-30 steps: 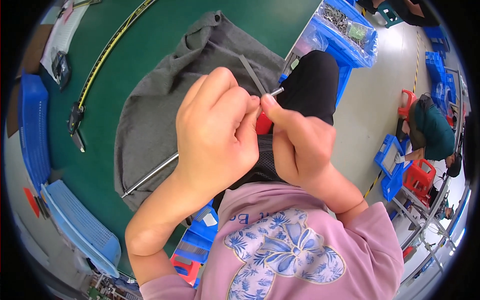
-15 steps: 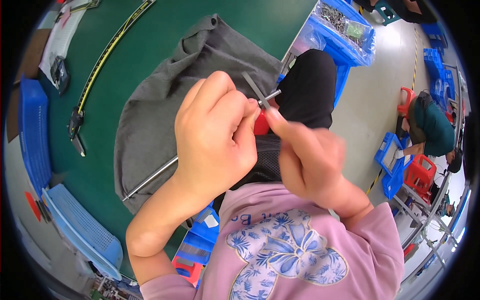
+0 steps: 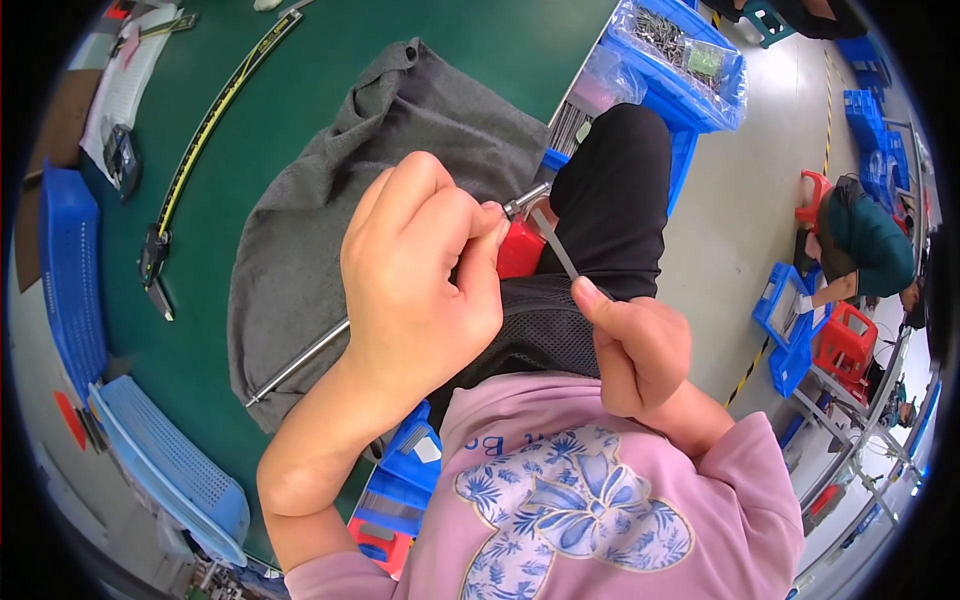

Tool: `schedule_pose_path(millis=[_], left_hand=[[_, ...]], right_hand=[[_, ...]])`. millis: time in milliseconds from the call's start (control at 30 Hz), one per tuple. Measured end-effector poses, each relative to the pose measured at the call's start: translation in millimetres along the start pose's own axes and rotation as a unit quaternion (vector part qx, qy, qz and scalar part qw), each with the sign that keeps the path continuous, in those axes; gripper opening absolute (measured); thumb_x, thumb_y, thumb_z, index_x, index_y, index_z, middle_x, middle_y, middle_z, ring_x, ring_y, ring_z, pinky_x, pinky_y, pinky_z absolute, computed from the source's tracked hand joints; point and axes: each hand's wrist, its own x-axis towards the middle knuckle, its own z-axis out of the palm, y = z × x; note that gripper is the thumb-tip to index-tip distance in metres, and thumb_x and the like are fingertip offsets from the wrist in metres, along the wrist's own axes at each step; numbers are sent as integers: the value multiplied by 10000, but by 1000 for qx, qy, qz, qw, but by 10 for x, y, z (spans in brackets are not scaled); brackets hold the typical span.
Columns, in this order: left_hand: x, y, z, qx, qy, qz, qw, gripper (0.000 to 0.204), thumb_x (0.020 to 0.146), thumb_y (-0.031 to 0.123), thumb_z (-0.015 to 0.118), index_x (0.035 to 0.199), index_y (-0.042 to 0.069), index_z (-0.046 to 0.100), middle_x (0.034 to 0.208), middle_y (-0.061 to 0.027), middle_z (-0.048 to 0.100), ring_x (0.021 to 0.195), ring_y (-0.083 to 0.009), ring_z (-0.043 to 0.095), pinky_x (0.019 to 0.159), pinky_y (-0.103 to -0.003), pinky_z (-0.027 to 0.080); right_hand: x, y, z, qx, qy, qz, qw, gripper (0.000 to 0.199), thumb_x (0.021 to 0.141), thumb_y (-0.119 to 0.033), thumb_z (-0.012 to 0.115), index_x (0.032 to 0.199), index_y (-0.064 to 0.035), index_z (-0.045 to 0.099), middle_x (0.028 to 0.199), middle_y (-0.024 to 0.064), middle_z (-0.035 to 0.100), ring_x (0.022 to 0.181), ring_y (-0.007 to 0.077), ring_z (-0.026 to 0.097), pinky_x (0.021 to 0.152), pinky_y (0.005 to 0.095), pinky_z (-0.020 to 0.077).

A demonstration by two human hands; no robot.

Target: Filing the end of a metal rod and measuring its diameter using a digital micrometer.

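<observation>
My left hand [image 3: 420, 275] is closed around a slim, shiny metal rod [image 3: 302, 361]. The rod slants from the lower left, through the fist, to a stepped end just past the thumb and fingertip. Between the thumb and bent fingers of my right hand [image 3: 642, 345] is a narrow, flat grey file [image 3: 556, 244]. Its far tip lies close to the rod's stepped end; whether they touch I cannot tell. A grey cloth [image 3: 300, 235] spreads over the green table [image 3: 260, 120] beneath the left hand and rod.
A long caliper [image 3: 152, 258] lies on the table's left, near blue baskets [image 3: 170, 450]. Blue bins [image 3: 735, 95] with small metal parts stand beyond my knee. A red stool [image 3: 518, 250] shows below my hands. At the right, another person [image 3: 865, 240] bends over blue trays.
My right hand has drawn back toward me and to the right, pulling the file along the rod's end. The left hand with the rod has shifted slightly left.
</observation>
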Motion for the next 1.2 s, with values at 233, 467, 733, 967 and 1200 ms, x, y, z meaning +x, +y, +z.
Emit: schedule_pose_path(millis=[233,467,733,967,1200], left_hand=[[-15,3,21,-12,6,-19,1000,186,598,-94,647,637,9,498,647,-82,428,575,-245,472,501,-340,368],[-7,1,0,-3,-7,-9,1000,176,641,-117,665,653,-17,521,639,-70,443,532,-160,443,469,-253,343],[11,-7,4,1,-5,-1,1000,181,642,-128,656,653,-20,511,642,-74,439,526,-164,436,465,-250,345],[-30,5,34,-26,-8,-28,999,162,612,-82,634,641,2,498,671,-95,434,596,-269,467,512,-359,370],[-2,-13,19,-20,-6,-19,1000,158,614,-77,638,645,2,504,679,-96,442,604,-271,474,515,-357,378]], right_hand=[[42,27,63,6,12,-4,1000,472,582,134,503,1034,73,624,551,57,491,411,154,456,410,245,355],[46,34,85,-11,-1,-7,1000,460,597,101,524,1046,52,613,554,46,514,401,164,484,395,268,372],[183,22,131,-93,-16,-35,995,474,598,28,557,1070,26,609,509,18,451,390,157,461,384,272,360],[294,-1,184,-130,5,-48,990,482,569,12,567,1048,23,623,494,12,434,370,149,443,372,272,361],[339,32,225,-110,0,-52,993,519,545,96,525,1055,60,616,518,50,453,387,176,434,390,281,315]])
